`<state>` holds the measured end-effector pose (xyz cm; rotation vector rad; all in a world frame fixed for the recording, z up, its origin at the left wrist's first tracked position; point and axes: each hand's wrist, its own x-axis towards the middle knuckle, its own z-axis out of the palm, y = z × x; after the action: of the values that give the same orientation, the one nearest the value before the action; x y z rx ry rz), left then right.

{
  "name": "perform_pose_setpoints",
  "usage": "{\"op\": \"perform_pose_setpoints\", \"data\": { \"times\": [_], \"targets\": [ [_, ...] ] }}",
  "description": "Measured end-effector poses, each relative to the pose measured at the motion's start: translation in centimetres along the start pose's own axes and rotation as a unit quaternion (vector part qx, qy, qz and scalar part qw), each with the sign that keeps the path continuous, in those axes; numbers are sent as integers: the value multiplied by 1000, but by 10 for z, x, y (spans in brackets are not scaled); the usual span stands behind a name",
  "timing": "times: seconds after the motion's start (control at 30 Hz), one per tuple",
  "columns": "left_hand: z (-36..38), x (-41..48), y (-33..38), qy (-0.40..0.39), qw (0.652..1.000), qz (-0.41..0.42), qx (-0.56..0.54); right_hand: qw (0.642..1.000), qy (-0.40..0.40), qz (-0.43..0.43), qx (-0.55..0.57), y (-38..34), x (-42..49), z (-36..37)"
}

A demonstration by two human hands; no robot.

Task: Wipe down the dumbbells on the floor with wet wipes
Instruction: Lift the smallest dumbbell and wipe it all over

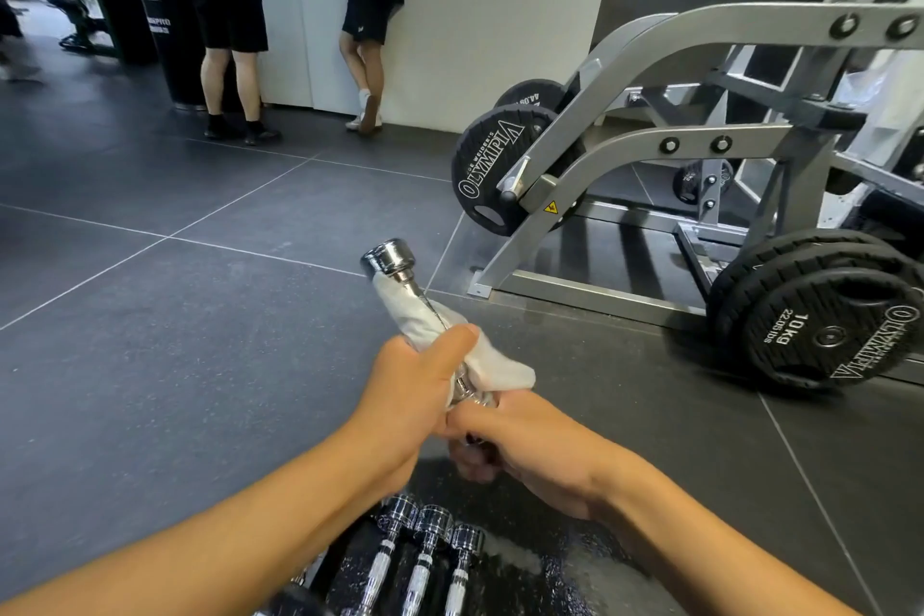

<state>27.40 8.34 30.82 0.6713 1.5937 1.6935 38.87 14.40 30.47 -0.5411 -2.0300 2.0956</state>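
Chrome catches the light on the dumbbell (395,265) that is lifted off the floor (200,315) and angled away from the person, its far head raised and clear while the near end disappears inside the right hand (525,445). That hand is curled tight round the near end, apparently as an anchor so the bar cannot twist or drop. The left hand (415,395) wraps round the handle with a white wet wipe (410,315) trapped between palm and metal, thumb laid along the bar. The wipe runs up toward the far head and a loose corner spills out to the right. Held this way, the wipe can slide along the grip and reach all round it, which would be awkward with the weight lying flat. Directly below the forearms, three more chrome dumbbells (434,521) lie side by side on the floor, heads pointing away, probably lined up to be taken in turn. A grey plate-loaded machine (700,140) with black weight plates (825,330) stands to the right, well apart.
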Motion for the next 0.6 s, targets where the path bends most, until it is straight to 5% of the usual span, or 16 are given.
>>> {"op": "perform_pose_setpoints", "data": {
  "times": [0.17, 0.43, 0.6],
  "targets": [
    [-12, 5, 0, -64, 979, 71, 183, 999, 15, 44, 13, -2, -4, -22],
    [-8, 0, -5, -243, 819, 186, 486, 992, 100, 14, 70, -4, 4, -10],
    [-15, -3, 2, -333, 892, 31, 303, 976, 122, -22, 180, -4, 10, -15]
  ]
}}
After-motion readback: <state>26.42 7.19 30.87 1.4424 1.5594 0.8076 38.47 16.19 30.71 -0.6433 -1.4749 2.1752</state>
